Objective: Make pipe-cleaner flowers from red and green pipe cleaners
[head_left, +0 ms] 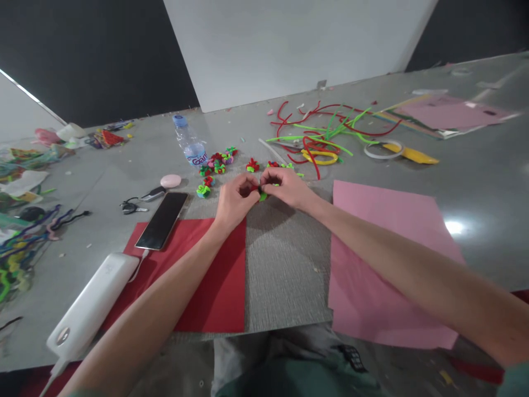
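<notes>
My left hand point(236, 203) and my right hand point(288, 188) meet above the grey table, fingertips pinched close together. Between them is a small red and green pipe-cleaner piece point(263, 196), mostly covered by the fingers; its exact shape cannot be made out. Just beyond my hands lie a red and green pipe-cleaner flower point(252, 165) and a few more partly hidden by my right hand. To the left, several small multicoloured pipe-cleaner flowers point(218, 163) are clustered, with a green and blue one point(203, 191) nearest my left hand.
Loose red and green pipe cleaners point(330, 125) spread behind, with yellow-handled scissors point(321, 159) and a tape roll point(383, 157). A water bottle point(190, 144) stands back left. Under my forearms lie red paper point(223, 281) and pink paper point(372, 215); a phone point(162, 221) and power bank point(96, 300) are left.
</notes>
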Demonstrator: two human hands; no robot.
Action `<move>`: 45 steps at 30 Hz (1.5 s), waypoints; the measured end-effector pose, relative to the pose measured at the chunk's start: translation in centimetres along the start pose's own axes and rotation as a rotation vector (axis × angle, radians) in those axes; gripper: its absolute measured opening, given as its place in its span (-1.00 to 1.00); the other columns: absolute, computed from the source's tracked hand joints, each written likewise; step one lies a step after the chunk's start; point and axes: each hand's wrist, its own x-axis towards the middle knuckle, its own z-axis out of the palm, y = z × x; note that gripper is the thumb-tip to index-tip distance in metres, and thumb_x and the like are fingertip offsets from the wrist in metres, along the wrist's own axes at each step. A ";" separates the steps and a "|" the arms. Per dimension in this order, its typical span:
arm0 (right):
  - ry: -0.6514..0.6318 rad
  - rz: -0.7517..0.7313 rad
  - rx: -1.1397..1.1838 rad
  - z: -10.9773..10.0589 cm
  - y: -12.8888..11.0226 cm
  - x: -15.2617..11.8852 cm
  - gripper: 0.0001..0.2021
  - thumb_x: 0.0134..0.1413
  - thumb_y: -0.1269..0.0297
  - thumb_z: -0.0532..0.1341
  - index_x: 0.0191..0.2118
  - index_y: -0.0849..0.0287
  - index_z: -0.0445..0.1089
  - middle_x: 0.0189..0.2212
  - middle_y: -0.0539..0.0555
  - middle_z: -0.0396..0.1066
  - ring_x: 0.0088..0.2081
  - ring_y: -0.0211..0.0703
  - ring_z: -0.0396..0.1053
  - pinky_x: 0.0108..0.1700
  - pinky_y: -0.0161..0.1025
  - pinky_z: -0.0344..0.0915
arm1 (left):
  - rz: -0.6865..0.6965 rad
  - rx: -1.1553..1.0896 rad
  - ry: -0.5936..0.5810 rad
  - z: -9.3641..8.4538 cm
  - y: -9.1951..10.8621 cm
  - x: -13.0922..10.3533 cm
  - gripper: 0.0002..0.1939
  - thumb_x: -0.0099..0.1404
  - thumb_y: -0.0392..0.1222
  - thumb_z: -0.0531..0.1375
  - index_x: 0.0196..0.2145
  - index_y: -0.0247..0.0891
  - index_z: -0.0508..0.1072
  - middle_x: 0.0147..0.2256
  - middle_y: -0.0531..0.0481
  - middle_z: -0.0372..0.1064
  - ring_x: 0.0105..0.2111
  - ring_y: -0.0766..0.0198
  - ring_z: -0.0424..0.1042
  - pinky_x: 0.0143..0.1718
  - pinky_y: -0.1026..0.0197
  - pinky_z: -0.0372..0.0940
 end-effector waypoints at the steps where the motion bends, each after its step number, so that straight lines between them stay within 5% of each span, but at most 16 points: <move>1: 0.000 -0.001 -0.005 0.0 -0.1 0.0 -0.95 0.04 0.31 0.27 -0.37 0.11 0.38 -0.42 -0.02 0.39 -0.32 -0.17 0.30 -0.18 -0.16 0.24 | 0.003 0.000 0.001 0.0 0.0 0.0 -0.84 0.09 -0.35 0.19 -0.33 -0.20 0.47 -0.52 0.15 0.39 -0.52 0.39 0.37 -0.47 0.29 0.19; 12: 0.023 0.009 -0.030 0.1 0.2 0.0 -0.96 -0.02 0.31 0.27 -0.41 0.10 0.39 -0.45 -0.03 0.39 -0.34 -0.16 0.28 -0.21 -0.15 0.21 | 0.000 0.048 -0.003 0.1 0.0 0.0 -0.84 0.07 -0.36 0.21 -0.35 -0.20 0.48 -0.52 0.16 0.38 -0.53 0.40 0.28 -0.48 0.29 0.17; 45: 0.048 0.049 0.193 0.0 1.3 0.0 -0.92 0.03 0.29 0.33 -0.34 0.09 0.41 -0.42 -0.04 0.38 -0.34 -0.21 0.33 -0.25 -0.20 0.32 | 0.046 0.100 -0.019 0.0 -1.0 0.1 -0.82 0.24 -0.35 0.26 -0.20 -0.21 0.57 -0.33 0.05 0.55 -0.36 0.33 0.48 -0.27 0.26 0.34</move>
